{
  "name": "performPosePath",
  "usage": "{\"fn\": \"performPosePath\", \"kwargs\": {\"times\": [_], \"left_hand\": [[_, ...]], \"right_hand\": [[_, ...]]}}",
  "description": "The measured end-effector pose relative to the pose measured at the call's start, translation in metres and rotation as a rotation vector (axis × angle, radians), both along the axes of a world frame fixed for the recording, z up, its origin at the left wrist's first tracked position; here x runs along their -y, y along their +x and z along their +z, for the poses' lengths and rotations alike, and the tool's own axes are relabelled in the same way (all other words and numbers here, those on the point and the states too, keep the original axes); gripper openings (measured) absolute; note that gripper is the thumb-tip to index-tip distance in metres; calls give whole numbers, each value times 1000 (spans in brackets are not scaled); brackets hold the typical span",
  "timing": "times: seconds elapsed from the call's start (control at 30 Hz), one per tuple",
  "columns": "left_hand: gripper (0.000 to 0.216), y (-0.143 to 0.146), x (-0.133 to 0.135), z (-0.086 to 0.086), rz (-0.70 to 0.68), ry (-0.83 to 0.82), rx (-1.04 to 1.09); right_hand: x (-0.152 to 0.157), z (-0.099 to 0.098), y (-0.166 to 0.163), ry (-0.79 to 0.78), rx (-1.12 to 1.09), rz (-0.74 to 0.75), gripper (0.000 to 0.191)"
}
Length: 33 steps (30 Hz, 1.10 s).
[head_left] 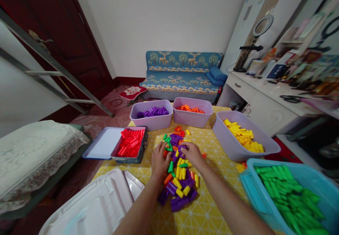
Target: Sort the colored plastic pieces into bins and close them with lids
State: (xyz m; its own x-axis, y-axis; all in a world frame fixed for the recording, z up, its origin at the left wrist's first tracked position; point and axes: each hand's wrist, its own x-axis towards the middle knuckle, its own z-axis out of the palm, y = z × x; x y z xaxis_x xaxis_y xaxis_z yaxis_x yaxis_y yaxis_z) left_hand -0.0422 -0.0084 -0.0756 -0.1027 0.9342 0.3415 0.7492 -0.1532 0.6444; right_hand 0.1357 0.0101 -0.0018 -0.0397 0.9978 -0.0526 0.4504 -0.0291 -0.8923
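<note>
A mixed pile of small tubular plastic pieces [182, 173] in purple, yellow, green, orange and red lies on a table with a yellow patterned cloth [212, 199]. My left hand [160, 160] rests along the pile's left edge, thumb and fingers apart, close to some green pieces [167, 138]. From the right, my right hand [192, 154] reaches into the upper part of the pile. Its fingertips are bent together over purple pieces [176, 138]; whether one is held between them is hard to make out.
Around the pile stand a bin of purple pieces [150, 125], one of orange pieces [192, 119], one of yellow pieces [225, 139] and a blue bin of green pieces [251, 192]. Left are an open tin of red pieces [141, 154] and white lids [92, 199]. A sofa [182, 76] stands beyond.
</note>
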Motion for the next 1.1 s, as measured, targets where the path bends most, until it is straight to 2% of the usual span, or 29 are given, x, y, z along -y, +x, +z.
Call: {"fn": "performPosePath", "kwargs": {"times": [0.07,0.17,0.27,0.33,0.37,0.43,0.5,0.6,0.7,0.8,0.93,1.1], "left_hand": [[44,1,1,2,2,-6,-9],[41,2,1,4,4,1,-9],[40,1,0,3,-4,17,-8],[39,1,0,2,-15,24,-4],[39,1,0,2,-18,23,-1],[38,1,-1,2,-18,13,6],[39,1,0,3,-11,3,11],[38,2,0,4,-1,2,18],[37,3,1,5,12,9,22],[37,2,1,6,10,13,20],[36,2,0,6,-6,7,14],[34,2,0,8,-12,12,13]], "right_hand": [[-11,10,-2,-34,-3,105,18],[-37,40,-13,7,-28,185,18],[-60,72,-31,175,-179,138,36],[-64,81,-37,304,-319,89,46],[-61,79,-36,346,-353,63,48],[-48,60,-23,378,-291,-5,43],[-28,27,2,419,-113,-123,36],[1,-28,54,453,192,-304,39],[20,-65,96,402,443,-357,47],[28,-77,111,323,673,-310,52],[30,-71,100,199,915,-201,48],[29,-69,84,272,994,-27,51]]}}
